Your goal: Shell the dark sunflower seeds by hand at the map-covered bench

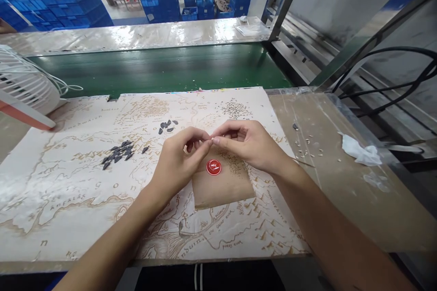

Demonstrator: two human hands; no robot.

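Note:
My left hand and my right hand meet fingertip to fingertip above the paper. Both are closed in a pinch around something tiny and pale, too small to name. Below them a round, shiny red piece with a pale ring lies on a brown cardboard sheet. Tiny brown specks are scattered on that cardboard, partly hidden by my right hand. Left of my hands lie a heap of dark grey, leaf-shaped pieces and a smaller group of dark pieces.
A map-printed sheet covers the table. Tiny dark bits lie beyond my right hand. Crumpled white tissue and small pale bits sit rightward. A white fan stands left; a green conveyor belt runs behind.

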